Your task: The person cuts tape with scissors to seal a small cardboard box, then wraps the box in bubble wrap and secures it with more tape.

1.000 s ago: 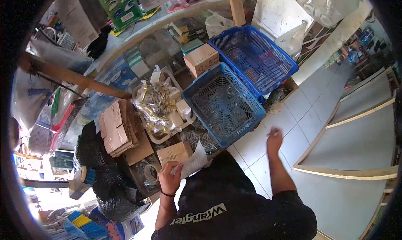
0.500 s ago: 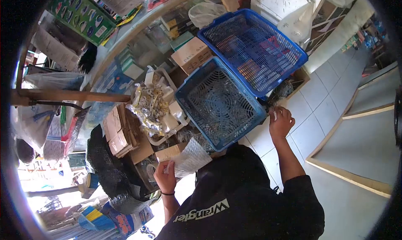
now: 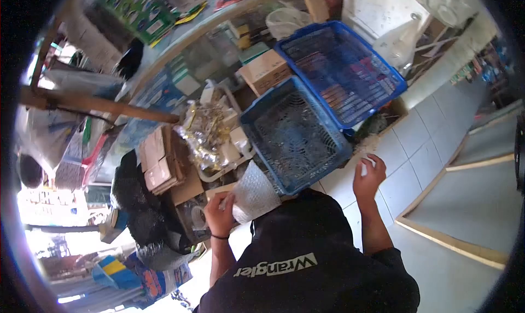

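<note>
My left hand grips a sheet of clear bubble wrap by its left edge. The wrap stands up in front of the black shirt, close to the near corner of a blue-grey plastic basket. To the right of that basket, my right hand hangs over the tiled floor with fingers curved and apart, and nothing shows in it. Just above its fingertips lies a pale brownish patch that I cannot make out. A larger bright blue basket sits behind the first one.
Flattened cardboard pieces and a white tray of small shiny packets lie to the left, beside black bubble wrap. A cardboard box stands behind the baskets. A wooden bar juts in from the left. Framed panels lean at right.
My right hand has drawn back from the baskets' corner and its fingers have spread. The bubble wrap now stands more upright in my left hand. The whole view has shifted slightly.
</note>
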The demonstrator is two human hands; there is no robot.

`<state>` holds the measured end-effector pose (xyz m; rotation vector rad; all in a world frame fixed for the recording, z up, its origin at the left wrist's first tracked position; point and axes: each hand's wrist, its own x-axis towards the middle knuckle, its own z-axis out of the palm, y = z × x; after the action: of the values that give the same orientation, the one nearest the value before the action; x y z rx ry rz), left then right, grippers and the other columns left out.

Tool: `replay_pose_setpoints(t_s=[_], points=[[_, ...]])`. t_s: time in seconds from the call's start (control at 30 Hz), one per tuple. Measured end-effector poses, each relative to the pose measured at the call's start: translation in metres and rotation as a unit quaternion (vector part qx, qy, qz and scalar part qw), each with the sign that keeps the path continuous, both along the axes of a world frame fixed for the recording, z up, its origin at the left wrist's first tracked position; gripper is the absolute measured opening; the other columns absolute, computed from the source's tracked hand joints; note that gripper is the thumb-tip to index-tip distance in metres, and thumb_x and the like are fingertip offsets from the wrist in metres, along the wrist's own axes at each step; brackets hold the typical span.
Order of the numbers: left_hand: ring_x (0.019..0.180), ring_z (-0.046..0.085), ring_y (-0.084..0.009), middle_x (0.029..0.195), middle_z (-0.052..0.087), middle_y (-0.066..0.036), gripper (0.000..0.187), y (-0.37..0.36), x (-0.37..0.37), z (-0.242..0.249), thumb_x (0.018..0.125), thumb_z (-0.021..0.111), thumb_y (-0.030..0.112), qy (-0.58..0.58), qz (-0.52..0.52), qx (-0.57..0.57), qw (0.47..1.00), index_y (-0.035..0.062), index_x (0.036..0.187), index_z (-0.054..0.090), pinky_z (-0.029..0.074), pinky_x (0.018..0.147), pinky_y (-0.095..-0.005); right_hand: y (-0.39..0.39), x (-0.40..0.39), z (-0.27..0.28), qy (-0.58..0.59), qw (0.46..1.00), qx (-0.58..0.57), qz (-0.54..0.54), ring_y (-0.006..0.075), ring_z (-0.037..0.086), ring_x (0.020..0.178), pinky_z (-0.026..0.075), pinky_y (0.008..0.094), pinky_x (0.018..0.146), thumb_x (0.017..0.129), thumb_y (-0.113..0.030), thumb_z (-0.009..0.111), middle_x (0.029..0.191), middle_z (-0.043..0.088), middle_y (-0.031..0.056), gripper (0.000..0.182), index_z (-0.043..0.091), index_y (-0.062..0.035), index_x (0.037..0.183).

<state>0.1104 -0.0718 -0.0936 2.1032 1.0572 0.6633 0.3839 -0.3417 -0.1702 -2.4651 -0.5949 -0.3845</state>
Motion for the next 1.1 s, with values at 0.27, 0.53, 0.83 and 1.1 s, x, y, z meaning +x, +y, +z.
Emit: replay_pose_setpoints(t_s=[0.27,0.53,0.83,1.1], points=[[0.074,0.066,-0.0236,0.081,0.068,-0.011,0.007,-0.009,-0.011,0.024,0.078,0.068,0.007,-0.03,-0.055,0.001,0.998,0.0023,0.083,0.068,0.05,0.066,-0.0304,0.117,-0.073,0.067,0.142,0.879,0.147,0.432,0.0341,0.049,0.109,0.037,0.0438,0.092,0.077,-0.03,0.072,0.114,0.055,0.0161,0.05,0.054,-0.0055,0.117],[0.077,0.067,-0.0259,0.082,0.068,-0.013,0.011,-0.007,-0.055,0.019,0.076,0.071,0.009,-0.03,-0.08,-0.048,0.995,0.002,0.085,0.068,0.051,0.068,-0.0319,0.176,-0.115,0.056,0.472,0.734,0.033,0.487,0.0202,0.057,0.073,0.045,0.0339,0.068,0.081,-0.037,0.069,0.079,0.061,0.0129,0.04,0.06,-0.0024,0.098],[0.073,0.065,-0.0282,0.078,0.066,-0.014,0.017,-0.004,-0.108,-0.013,0.075,0.072,0.013,-0.037,-0.015,-0.046,0.998,0.0007,0.084,0.068,0.049,0.065,-0.0336,0.15,-0.149,0.064,0.442,0.788,0.017,0.428,0.0149,0.053,0.06,0.042,0.0329,0.058,0.085,-0.035,0.065,0.065,0.058,0.011,0.034,0.061,-0.0009,0.083],[0.069,0.065,-0.0243,0.077,0.066,-0.015,0.016,-0.007,-0.12,-0.02,0.078,0.07,0.015,-0.08,0.054,-0.121,0.988,0.0009,0.086,0.069,0.048,0.063,-0.0296,0.15,-0.166,0.062,0.404,0.817,0.044,0.409,0.0127,0.047,0.055,0.04,0.0317,0.053,0.088,-0.031,0.061,0.058,0.052,0.0117,0.035,0.058,0.0025,0.077]])
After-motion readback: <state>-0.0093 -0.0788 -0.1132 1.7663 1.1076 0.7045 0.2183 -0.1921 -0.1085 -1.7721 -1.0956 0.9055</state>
